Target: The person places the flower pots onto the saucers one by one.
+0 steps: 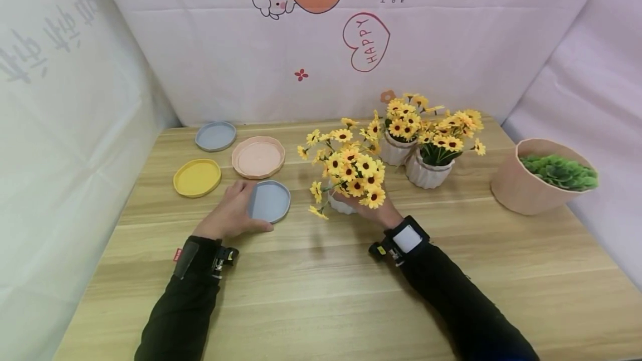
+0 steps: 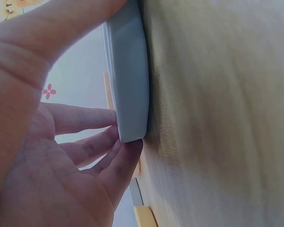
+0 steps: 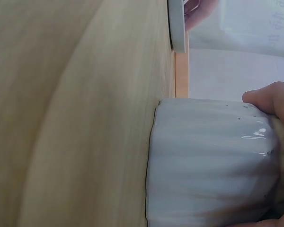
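Note:
My left hand [image 1: 228,213] holds the rim of a round blue-grey saucer [image 1: 272,201] lying on the wooden table. In the left wrist view, the thumb is at one side of the saucer [image 2: 130,80] and the fingertips touch the other. My right hand [image 1: 383,213] grips a small white ribbed flowerpot [image 1: 342,203] full of yellow daisy-like flowers [image 1: 353,169], which hide most of its fingers in the head view. The right wrist view shows the flowerpot [image 3: 208,161] with its base at the tabletop and fingers around its upper part.
Beyond my left hand lie a yellow saucer [image 1: 197,177], a pink saucer [image 1: 258,157] and another blue-grey saucer [image 1: 215,136]. Two more white flowerpots [image 1: 428,174] with yellow flowers stand behind my right hand. A larger peach pot [image 1: 521,185] with green foliage is at the right.

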`<action>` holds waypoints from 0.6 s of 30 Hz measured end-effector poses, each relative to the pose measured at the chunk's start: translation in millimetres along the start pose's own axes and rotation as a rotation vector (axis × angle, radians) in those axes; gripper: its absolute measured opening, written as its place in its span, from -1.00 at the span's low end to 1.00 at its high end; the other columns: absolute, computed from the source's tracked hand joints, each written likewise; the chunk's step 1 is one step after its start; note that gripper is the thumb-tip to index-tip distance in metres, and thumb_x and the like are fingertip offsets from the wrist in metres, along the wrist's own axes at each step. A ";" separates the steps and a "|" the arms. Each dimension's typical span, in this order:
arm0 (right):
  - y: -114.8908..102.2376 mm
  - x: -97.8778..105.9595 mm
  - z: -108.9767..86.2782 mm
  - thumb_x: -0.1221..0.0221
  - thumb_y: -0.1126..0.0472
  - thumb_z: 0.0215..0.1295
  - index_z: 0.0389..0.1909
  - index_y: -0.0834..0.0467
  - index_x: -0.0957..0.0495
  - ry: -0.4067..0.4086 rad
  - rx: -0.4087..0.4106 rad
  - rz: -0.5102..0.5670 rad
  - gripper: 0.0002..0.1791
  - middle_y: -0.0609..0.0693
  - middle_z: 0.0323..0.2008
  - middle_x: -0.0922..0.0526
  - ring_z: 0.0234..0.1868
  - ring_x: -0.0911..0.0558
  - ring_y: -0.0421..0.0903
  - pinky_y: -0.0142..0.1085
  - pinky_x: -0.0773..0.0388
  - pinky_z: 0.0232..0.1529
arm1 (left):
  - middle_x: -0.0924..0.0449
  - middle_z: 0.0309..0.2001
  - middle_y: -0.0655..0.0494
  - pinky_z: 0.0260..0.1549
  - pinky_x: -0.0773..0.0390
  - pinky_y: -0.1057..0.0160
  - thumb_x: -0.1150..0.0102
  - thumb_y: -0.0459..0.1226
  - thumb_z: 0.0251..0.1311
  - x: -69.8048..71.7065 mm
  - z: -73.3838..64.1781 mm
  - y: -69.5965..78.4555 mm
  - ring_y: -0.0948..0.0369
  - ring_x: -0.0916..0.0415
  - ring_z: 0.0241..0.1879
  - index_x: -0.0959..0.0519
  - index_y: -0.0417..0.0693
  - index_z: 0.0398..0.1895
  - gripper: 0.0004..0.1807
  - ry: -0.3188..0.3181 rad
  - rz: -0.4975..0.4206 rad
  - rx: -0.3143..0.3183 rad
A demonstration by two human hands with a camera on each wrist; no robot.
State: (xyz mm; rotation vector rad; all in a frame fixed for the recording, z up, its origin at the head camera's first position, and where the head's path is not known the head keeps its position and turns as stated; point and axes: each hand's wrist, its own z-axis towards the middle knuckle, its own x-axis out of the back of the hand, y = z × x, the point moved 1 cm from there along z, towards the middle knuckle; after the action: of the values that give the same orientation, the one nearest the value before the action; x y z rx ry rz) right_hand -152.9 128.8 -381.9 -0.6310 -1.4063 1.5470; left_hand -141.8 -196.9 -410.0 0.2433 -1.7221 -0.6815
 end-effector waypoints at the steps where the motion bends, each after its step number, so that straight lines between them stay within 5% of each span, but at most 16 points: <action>1: -4.7 -1.9 0.7 -0.22 0.40 0.44 0.24 0.30 -0.50 0.021 -0.010 -0.135 -0.61 -0.03 0.05 -0.66 0.19 -0.60 -0.24 -0.41 -0.49 0.34 | -0.16 0.51 -0.34 0.41 -0.37 -0.31 -0.66 0.05 0.01 0.0 -0.1 0.2 -0.26 -0.14 0.46 -0.07 -0.29 0.65 0.29 0.001 0.000 -0.001; 3: -8.5 -4.1 3.0 -0.29 0.39 0.38 0.27 0.40 -0.48 0.044 -0.033 -0.278 -0.53 0.20 0.09 -0.66 0.26 -0.61 -0.02 -0.22 -0.48 0.42 | -0.17 0.50 -0.34 0.40 -0.38 -0.31 -0.67 0.04 0.01 0.1 0.0 0.5 -0.26 -0.15 0.45 -0.08 -0.30 0.65 0.28 0.004 0.002 -0.006; 6: -11.5 -6.5 6.2 -0.30 0.41 0.38 0.32 0.44 -0.44 0.047 -0.088 -0.276 -0.47 0.38 0.19 -0.59 0.36 -0.53 0.29 0.10 -0.42 0.49 | -0.18 0.49 -0.33 0.38 -0.39 -0.31 -0.67 0.04 0.01 0.4 0.3 1.1 -0.26 -0.16 0.44 -0.10 -0.31 0.64 0.27 0.007 0.007 -0.009; 11: -11.5 -9.2 9.1 -0.27 0.41 0.41 0.35 0.43 -0.42 0.034 -0.086 -0.287 -0.47 0.35 0.23 -0.57 0.42 -0.48 0.31 0.17 -0.37 0.52 | -0.18 0.50 -0.34 0.38 -0.40 -0.30 -0.66 0.04 0.02 1.1 0.5 2.0 -0.26 -0.17 0.44 -0.11 -0.31 0.63 0.26 0.003 0.011 -0.003; 18: 0.1 -12.1 11.4 -0.37 0.34 0.34 0.26 0.33 -0.52 0.099 0.038 -0.379 -0.51 0.25 0.16 -0.65 0.34 -0.57 0.24 0.17 -0.46 0.45 | -0.15 0.53 -0.35 0.39 -0.38 -0.32 -0.67 0.03 0.01 1.2 0.0 2.4 -0.27 -0.15 0.46 -0.08 -0.29 0.65 0.28 -0.002 0.002 0.004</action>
State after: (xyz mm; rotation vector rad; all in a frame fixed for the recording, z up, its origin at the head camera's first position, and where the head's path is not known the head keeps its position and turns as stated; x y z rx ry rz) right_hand -157.2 112.8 -382.0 -0.3845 -1.3291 1.2228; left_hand -141.7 -195.7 -407.7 0.2437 -1.7259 -0.6768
